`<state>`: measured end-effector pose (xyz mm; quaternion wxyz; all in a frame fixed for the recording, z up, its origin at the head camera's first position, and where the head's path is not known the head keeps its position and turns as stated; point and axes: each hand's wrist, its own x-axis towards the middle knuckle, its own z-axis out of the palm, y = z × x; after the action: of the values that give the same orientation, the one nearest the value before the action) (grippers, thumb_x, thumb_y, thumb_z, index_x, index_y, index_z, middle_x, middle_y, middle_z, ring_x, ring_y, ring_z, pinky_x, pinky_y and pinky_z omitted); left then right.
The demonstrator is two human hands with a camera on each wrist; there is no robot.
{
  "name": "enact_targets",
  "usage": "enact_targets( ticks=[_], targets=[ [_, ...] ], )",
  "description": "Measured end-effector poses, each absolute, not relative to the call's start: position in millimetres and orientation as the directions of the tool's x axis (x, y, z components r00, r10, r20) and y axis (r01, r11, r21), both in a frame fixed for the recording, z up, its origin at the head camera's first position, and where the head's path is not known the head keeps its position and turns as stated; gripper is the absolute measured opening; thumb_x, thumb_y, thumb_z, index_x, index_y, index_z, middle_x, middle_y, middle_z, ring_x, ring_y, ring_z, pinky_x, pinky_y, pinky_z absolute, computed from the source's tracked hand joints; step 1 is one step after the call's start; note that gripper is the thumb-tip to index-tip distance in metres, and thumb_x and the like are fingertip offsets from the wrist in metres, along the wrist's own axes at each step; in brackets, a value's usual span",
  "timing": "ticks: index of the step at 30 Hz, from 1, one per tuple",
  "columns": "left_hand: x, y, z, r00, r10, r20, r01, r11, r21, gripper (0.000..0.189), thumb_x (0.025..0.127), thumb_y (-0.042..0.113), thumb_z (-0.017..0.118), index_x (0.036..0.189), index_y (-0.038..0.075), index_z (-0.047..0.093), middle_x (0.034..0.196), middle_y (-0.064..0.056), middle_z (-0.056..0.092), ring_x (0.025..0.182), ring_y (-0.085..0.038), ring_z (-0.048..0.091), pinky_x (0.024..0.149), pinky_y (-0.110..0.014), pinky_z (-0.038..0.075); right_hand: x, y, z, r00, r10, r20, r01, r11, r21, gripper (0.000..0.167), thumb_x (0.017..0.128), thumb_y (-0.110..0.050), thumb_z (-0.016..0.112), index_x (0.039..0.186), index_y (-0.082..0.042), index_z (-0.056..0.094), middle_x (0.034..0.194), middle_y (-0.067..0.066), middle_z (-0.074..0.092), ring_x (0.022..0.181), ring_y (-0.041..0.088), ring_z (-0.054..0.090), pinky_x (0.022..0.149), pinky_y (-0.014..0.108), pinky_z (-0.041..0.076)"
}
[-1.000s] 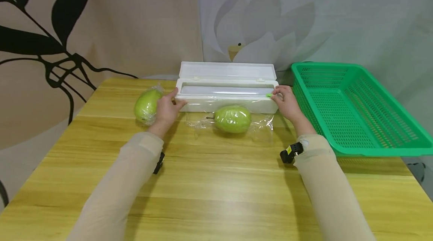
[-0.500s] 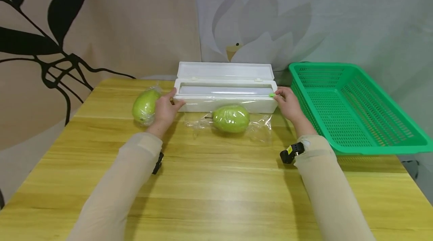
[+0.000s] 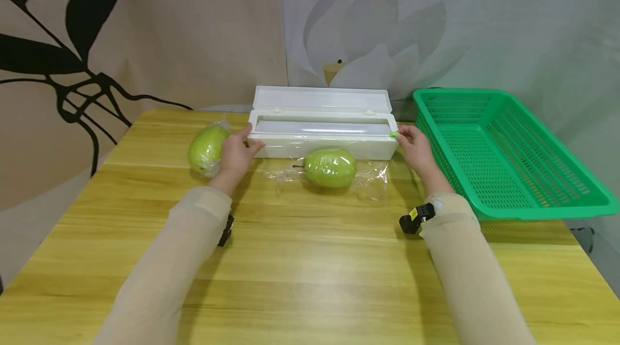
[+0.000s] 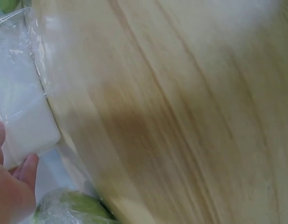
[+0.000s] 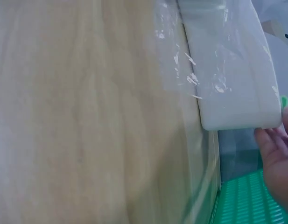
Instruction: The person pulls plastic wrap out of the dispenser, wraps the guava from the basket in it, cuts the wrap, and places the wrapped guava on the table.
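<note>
A white cling film dispenser box [image 3: 290, 147] stands near the table's back edge, its lid [image 3: 322, 99] tipped back and the film roll [image 3: 322, 128] visible inside. My left hand [image 3: 235, 155] grips the box's left end, thumb in front and fingers at the side. At the right end my right hand [image 3: 417, 150] pinches the small green cutter slider [image 3: 394, 134]. Clear film [image 3: 373, 175] runs from the box front over a green pear-like fruit [image 3: 331, 167] with a stem. Another such fruit [image 3: 207, 148], wrapped in film, lies just left of my left hand.
A green slotted plastic basket [image 3: 504, 213] stands on the table's right side, close to my right forearm. The wooden table [image 3: 310, 275] stretches toward me. Behind it hangs a printed backdrop [image 3: 218, 27].
My right hand has moved the green slider a short way right, to the box's right end. The left hand keeps its hold on the box. The head view has shifted slightly.
</note>
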<state>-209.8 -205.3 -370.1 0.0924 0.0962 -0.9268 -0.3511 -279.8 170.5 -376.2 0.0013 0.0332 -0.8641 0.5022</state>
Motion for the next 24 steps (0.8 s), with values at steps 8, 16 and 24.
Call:
enact_targets(
  ticks=[8, 16, 24],
  targets=[
    [-211, -206, -366, -0.976, -0.206, 0.069, -0.113, 0.756, 0.645, 0.064, 0.089, 0.026, 0.064, 0.142, 0.003, 0.036, 0.057, 0.0, 0.043, 0.049, -0.009, 0.039, 0.045, -0.021, 0.037, -267, 172, -373, -0.988, 0.142, -0.054, 0.125, 0.561, -0.818, 0.036, 0.096, -0.023, 0.047, 0.114, 0.007, 0.054, 0.101, 0.017, 0.058, 0.076, 0.01, 0.052, 0.062, 0.015, 0.044],
    [-210, -212, -362, -0.985, -0.17, -0.004, -0.131, 0.742, 0.657, 0.068, 0.09, 0.028, 0.062, 0.144, 0.002, 0.03, 0.053, 0.001, 0.038, 0.042, -0.007, 0.032, 0.041, -0.02, 0.036, -259, 161, -369, -0.939, -0.099, -0.33, 0.237, 0.511, -0.826, 0.054, 0.097, -0.034, 0.046, 0.13, 0.008, 0.049, 0.127, 0.022, 0.057, 0.091, 0.011, 0.061, 0.085, 0.029, 0.054],
    [-210, -212, -360, -0.989, -0.147, -0.01, -0.119, 0.751, 0.65, 0.07, 0.09, 0.03, 0.062, 0.145, 0.002, 0.029, 0.129, -0.026, 0.052, 0.044, -0.007, 0.031, 0.048, -0.022, 0.039, -259, 164, -369, -0.937, -0.149, -0.315, 0.2, 0.509, -0.837, 0.038, 0.096, -0.022, 0.05, 0.116, 0.009, 0.055, 0.077, -0.01, 0.061, 0.077, 0.004, 0.06, 0.082, 0.03, 0.053]
  ],
)
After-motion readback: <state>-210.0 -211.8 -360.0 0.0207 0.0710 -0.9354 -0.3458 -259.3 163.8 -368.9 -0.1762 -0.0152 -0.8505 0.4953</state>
